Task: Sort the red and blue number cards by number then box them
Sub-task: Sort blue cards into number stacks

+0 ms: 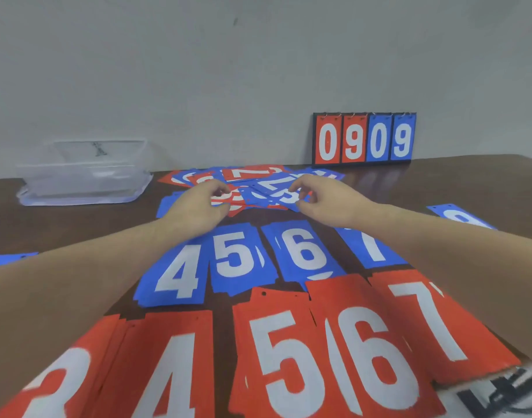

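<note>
A loose pile of mixed red and blue number cards (258, 179) lies at the middle of the brown table (439, 188). My left hand (198, 206) pinches a red card (225, 200) at the pile's left side. At the right side my right hand (325, 200) pinches a blue card (284, 197). Nearer to me, sorted blue stacks show 4 (177, 273), 5 (237, 254), 6 (304, 251) and 7 (370, 248). Below them lie red stacks showing 3 (56, 381), 4 (168, 366), 5 (282, 357), 6 (376, 363) and 7 (430, 315).
A clear plastic box (83, 176) stands at the back left of the table. A flip scoreboard (364, 138) reading 0909 leans on the wall at the back right. Single blue cards lie at the far right (460, 217) and at the left edge (8, 259).
</note>
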